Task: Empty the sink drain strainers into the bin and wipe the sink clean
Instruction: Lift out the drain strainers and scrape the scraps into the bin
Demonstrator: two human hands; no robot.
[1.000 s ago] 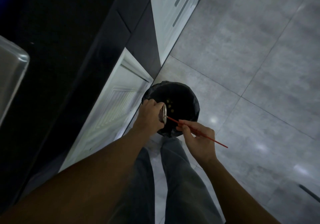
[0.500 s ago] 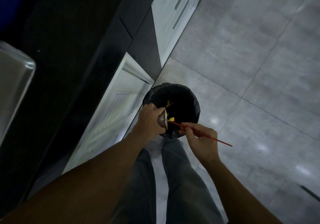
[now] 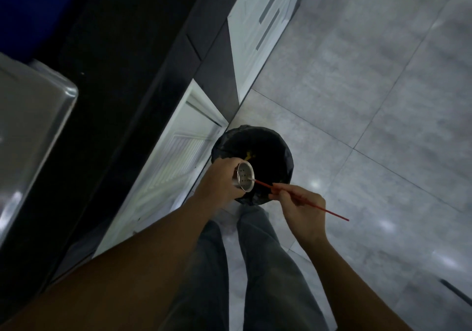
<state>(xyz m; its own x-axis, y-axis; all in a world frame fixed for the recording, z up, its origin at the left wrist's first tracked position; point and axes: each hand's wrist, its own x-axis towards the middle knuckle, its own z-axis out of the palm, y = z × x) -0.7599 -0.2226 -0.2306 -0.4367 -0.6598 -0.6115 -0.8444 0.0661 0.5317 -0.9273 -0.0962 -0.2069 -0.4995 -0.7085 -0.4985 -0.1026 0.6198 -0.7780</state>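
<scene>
Head view, looking straight down. Left hand [image 3: 219, 182] is wrapped around a small metal drain strainer [image 3: 244, 176], fingers closed on its body, held tipped on its side over the near-left rim of the bin [image 3: 277, 149]. Strainer's open mouth faces the right hand; perforated base visible inside, looks mostly clean. Right hand [image 3: 300, 210] pinches a thin red stick [image 3: 301, 199] between thumb and fingertips, other fingers curled in. Stick tip sits inside the strainer cup, touching the perforated base; far end trails off past the hand over the floor [image 3: 370, 80]. Bin is round with a black liner, standing on grey tiles just beside the white cabinet door [image 3: 176, 162]. A few yellow scraps [image 3: 249, 155] lie inside the bin, above the strainer. Steel sink [image 3: 30, 126] edge shows far left, set in the dark countertop [image 3: 122, 57]. Person's grey trouser legs [image 3: 255, 266] stand directly below the bin.
</scene>
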